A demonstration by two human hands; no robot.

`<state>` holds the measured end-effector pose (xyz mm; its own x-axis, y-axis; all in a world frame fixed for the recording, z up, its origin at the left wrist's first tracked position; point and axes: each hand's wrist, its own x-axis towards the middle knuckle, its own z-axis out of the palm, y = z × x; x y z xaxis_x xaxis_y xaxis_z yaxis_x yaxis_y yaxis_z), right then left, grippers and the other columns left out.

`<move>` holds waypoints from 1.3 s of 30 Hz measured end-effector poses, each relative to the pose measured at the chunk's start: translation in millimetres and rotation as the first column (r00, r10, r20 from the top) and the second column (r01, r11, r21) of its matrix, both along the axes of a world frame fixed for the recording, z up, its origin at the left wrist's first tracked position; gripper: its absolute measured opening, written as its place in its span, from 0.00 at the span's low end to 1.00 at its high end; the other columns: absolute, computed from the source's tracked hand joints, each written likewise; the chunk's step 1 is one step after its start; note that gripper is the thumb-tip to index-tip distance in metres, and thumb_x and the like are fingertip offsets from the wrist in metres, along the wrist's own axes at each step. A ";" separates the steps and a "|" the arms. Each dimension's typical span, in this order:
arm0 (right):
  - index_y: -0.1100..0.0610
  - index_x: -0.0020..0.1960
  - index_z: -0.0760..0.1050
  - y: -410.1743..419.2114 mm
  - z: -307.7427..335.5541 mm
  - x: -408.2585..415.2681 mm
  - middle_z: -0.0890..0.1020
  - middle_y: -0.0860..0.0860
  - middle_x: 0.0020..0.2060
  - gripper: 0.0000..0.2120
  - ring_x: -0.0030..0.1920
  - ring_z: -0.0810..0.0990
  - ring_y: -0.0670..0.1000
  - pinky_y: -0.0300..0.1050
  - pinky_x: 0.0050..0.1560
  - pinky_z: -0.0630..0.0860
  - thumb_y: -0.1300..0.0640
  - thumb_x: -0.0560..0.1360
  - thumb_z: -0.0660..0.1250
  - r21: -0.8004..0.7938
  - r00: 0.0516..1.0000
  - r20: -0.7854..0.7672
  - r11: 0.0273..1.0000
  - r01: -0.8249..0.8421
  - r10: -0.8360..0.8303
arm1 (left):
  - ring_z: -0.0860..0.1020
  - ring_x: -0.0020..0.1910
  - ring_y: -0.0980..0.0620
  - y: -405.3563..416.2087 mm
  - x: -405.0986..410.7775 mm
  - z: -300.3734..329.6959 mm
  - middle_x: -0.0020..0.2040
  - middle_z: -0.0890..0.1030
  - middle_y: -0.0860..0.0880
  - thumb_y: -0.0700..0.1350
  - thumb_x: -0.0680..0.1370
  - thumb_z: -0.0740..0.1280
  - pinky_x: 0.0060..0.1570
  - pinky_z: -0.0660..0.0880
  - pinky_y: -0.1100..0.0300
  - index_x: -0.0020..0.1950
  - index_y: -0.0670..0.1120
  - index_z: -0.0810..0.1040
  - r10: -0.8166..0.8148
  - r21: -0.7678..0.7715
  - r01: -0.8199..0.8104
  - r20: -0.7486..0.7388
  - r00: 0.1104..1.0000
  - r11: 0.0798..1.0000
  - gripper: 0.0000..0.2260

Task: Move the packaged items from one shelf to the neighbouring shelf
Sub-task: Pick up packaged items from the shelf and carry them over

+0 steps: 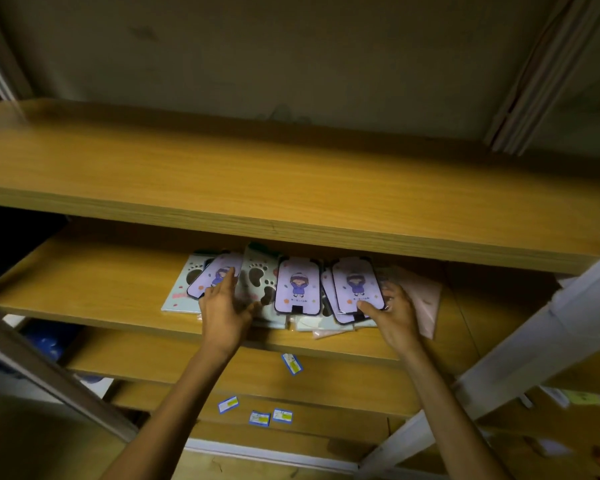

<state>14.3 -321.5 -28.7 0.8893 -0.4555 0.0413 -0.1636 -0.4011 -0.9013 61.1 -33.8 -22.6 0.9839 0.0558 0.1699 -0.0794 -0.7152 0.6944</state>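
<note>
Hands [224,306] [394,315] reach in, apparently gripping lilac packaged items [297,285].

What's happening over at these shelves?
A person is reaching into a wooden shelf with both hands. The left hand rests on a spread of packaged phone cases, while the right hand grips a few at the right end. The shelf above holds none yet.

A wooden shelf unit [291,174] fills the view, its boards stacked in tiers. Behind the top board is a plain grey wall [257,46]. White metal posts [534,348] stand right of the unit. The light is dim.
</note>
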 end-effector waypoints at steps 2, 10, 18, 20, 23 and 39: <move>0.58 0.58 0.72 -2.2 1.3 2.3 0.79 0.47 0.45 0.22 0.44 0.77 0.39 0.34 0.44 0.75 0.68 0.68 0.75 0.057 1.000 0.005 0.998 -0.010 0.010 | 0.80 0.52 0.41 -1.7 3.7 8.1 0.56 0.81 0.41 0.44 0.68 0.78 0.53 0.77 0.47 0.67 0.40 0.72 0.020 -0.073 -0.020 -0.011 1.000 0.997 0.30; 0.59 0.61 0.74 -5.7 -3.5 6.2 0.82 0.55 0.53 0.21 0.49 0.81 0.49 0.40 0.50 0.79 0.68 0.70 0.72 0.145 0.998 0.038 0.988 -0.047 0.042 | 0.73 0.66 0.45 -1.6 6.5 10.9 0.68 0.74 0.41 0.41 0.71 0.75 0.63 0.72 0.51 0.73 0.43 0.66 -0.094 -0.263 0.041 -0.196 0.976 0.964 0.32; 0.58 0.62 0.66 -4.2 -2.8 -2.5 0.79 0.52 0.51 0.21 0.34 0.84 0.49 0.43 0.31 0.81 0.72 0.74 0.66 0.315 0.998 0.046 0.948 -0.053 0.040 | 0.76 0.58 0.49 -2.4 -2.4 8.9 0.64 0.76 0.44 0.36 0.73 0.72 0.55 0.78 0.50 0.71 0.49 0.65 -0.150 -0.453 0.062 -0.163 0.975 0.890 0.29; 0.57 0.63 0.66 -3.1 -0.8 -5.7 0.78 0.50 0.50 0.23 0.37 0.84 0.46 0.41 0.31 0.81 0.74 0.73 0.65 0.334 0.997 0.066 0.941 -0.049 0.028 | 0.76 0.57 0.50 -1.0 -3.1 7.5 0.65 0.75 0.44 0.36 0.73 0.71 0.55 0.78 0.48 0.73 0.49 0.63 -0.158 -0.490 0.057 -0.167 0.973 0.870 0.31; 0.55 0.64 0.65 -2.9 -0.5 -10.0 0.78 0.48 0.50 0.25 0.42 0.83 0.49 0.40 0.32 0.81 0.75 0.73 0.65 0.382 0.996 0.084 0.923 -0.033 0.000 | 0.75 0.56 0.51 5.1 -5.6 6.3 0.66 0.74 0.44 0.36 0.74 0.70 0.51 0.79 0.51 0.74 0.50 0.63 -0.163 -0.540 0.052 -0.159 0.974 0.840 0.31; 0.53 0.71 0.63 0.8 -1.8 -56.5 0.76 0.51 0.61 0.31 0.51 0.83 0.51 0.45 0.38 0.82 0.71 0.73 0.67 0.416 0.985 0.144 0.909 0.029 -0.097 | 0.76 0.60 0.47 41.4 -21.1 6.5 0.64 0.76 0.46 0.31 0.72 0.70 0.45 0.81 0.62 0.70 0.54 0.68 -0.252 -0.696 0.177 -0.006 0.968 0.696 0.31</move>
